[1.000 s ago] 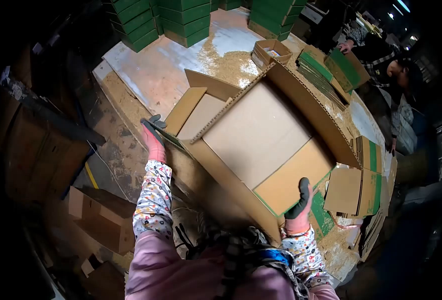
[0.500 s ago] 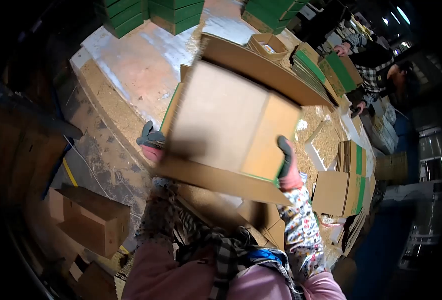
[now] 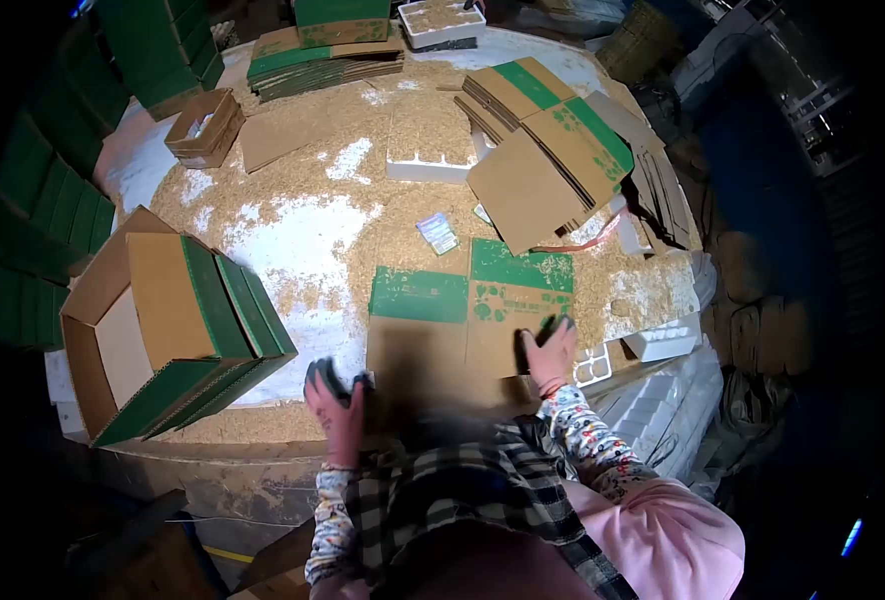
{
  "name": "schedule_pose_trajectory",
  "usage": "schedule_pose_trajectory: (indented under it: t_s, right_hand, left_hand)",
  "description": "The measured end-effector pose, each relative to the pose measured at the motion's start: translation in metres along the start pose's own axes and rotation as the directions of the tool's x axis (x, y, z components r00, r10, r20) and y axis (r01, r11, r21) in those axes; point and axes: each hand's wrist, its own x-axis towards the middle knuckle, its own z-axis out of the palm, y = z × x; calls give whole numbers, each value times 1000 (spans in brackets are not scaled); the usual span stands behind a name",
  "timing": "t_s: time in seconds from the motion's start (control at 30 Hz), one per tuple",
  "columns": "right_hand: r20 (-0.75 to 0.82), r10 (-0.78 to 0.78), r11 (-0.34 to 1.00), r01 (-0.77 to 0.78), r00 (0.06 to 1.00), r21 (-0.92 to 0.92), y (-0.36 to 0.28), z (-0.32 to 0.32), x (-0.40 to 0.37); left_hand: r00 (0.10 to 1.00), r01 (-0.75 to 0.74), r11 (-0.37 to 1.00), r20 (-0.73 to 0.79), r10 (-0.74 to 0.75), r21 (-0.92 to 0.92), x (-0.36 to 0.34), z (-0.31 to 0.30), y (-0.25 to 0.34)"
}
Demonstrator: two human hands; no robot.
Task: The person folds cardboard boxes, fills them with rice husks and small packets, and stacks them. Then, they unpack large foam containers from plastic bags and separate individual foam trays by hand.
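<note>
A flat, folded cardboard box with green printed bands lies on the table in front of me. My left hand, in a pink and dark-grey glove, is open just beside its left edge, thumb and fingers apart. Over its right edge is my right hand, gloved alike, with thumb and fingers spread. A dark shadow falls across the near half of the cardboard. To the left stands an opened-up box with green outer sides, tilted, with further green-sided layers against it.
A stack of flat boxes lies at the right, with a white foam tray near it. A small packet rests on the sawdust-covered table. Green boxes are piled at the back left. White foam pieces sit at the right edge.
My hands have let go of the opened-up box, which now stands at the left. They have moved to a flat folded box. The view has turned to the right.
</note>
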Motion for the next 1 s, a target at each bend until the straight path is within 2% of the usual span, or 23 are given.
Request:
schedule_pose_trajectory:
  t_s: [0.03,0.07,0.1,0.17,0.23,0.27,0.3,0.37,0.4,0.5,0.53,0.57,0.6,0.63,0.67,0.7,0.77,0.8,0.83,0.87,0.9,0.97,1.0]
  right_hand:
    - [55,204,974,-197,977,-114,52,6,15]
    - [354,144,909,-265,924,321,137,42,39]
    - [360,31,915,-171,933,365,147,35,39]
    - [404,-117,812,-147,907,565,149,-12,46]
    - [559,-69,486,-462,826,742,121,-97,61]
    - [479,-80,298,-437,874,848,107,-133,66]
    - [388,-83,92,-381,918,920,97,-149,74]
    - [-94,10,444,80,995,892,89,-129,104]
    - [-112,101,235,85,989,968,50,-136,111]
    - [-96,-58,415,111,994,903,26,-126,152]
    - [-48,-154,422,110,987,900,14,-140,163]
    - [78,-287,377,38,955,925,1,-173,156]
    - [73,-318,615,147,945,774,10,-163,170]
    - [61,-336,371,72,940,926,16,-135,180]
    - [45,-213,628,101,976,771,9,-117,185]
    - [10,-91,840,71,996,538,6,-104,180]
    - [33,-314,869,274,949,413,-16,-83,149]
    - [75,-436,734,306,897,606,-20,-86,138]
    - [98,-452,823,372,887,429,-16,-93,138]
    - [106,-456,876,424,884,231,-10,-101,147]
    - [124,-450,893,450,884,29,-3,-103,153]
    - [220,-544,839,531,810,119,22,-89,180]
    - [312,-632,774,561,709,293,26,-91,208]
  left_hand:
    - [997,47,986,57,-56,160,8,30,18]
    - [995,71,995,68,-76,76,21,60,27]
    - [981,96,988,177,-74,-118,38,87,22]
    - [935,109,989,329,-136,98,53,71,68]
    - [897,-73,993,442,24,94,61,2,139]
    - [906,-275,961,343,247,36,59,-23,166]
    - [907,-252,964,326,265,-81,61,-41,189]
    - [943,-64,949,292,158,-307,66,-41,208]
    - [964,-30,935,236,120,-353,81,-32,214]
    - [988,21,882,146,54,-472,149,-8,207]
    - [982,66,994,182,-48,-91,158,-22,227]
    - [980,-145,946,171,97,290,151,-27,247]
    - [927,-368,754,153,342,544,130,-16,253]
    - [852,-523,577,380,360,628,102,-7,275]
    - [692,-712,440,650,312,547,75,-4,304]
    - [556,-772,535,772,308,343,51,0,325]
    - [412,-520,851,896,168,79,55,43,294]
    - [330,-543,838,932,148,59,54,35,291]
    - [239,-570,822,961,141,21,55,29,293]
    - [7,-381,859,928,372,-342,65,37,256]
    - [7,-454,775,868,496,-439,45,12,260]
    - [395,-370,899,836,381,-235,40,27,249]
    - [846,-381,919,440,301,104,46,40,243]
